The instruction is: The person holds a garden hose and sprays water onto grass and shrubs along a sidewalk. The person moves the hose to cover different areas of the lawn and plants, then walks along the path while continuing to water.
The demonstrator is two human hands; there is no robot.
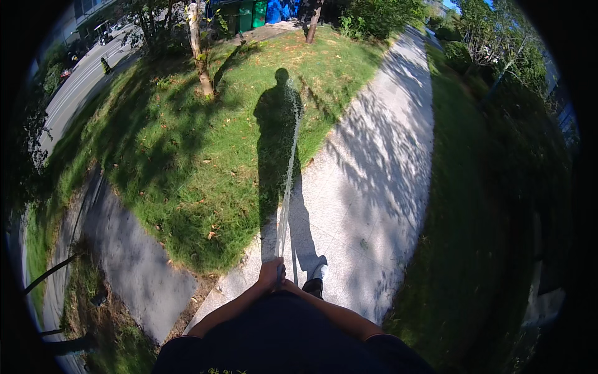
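A jet of water (290, 168) shoots forward from between my hands and breaks into drops over the lawn (196, 187). My left hand (269, 274) is closed around the end of a hose (280, 272), of which only a short grey piece shows. Just behind and to the right, my right hand (288, 284) is closed at the same hose, partly covered by my left hand and my dark shirt (289, 327). One of my shoes (320, 271) rests on the pale paved path (322, 224). My shadow (275, 140) stretches ahead over path and grass.
A slim tree trunk (201, 61) rises at the left of the lawn, and another trunk (314, 23) leans farther back. Green bins (259, 14) stand beyond. A road (79, 84) runs at the far left. Shaded grass (458, 210) borders the path's right edge.
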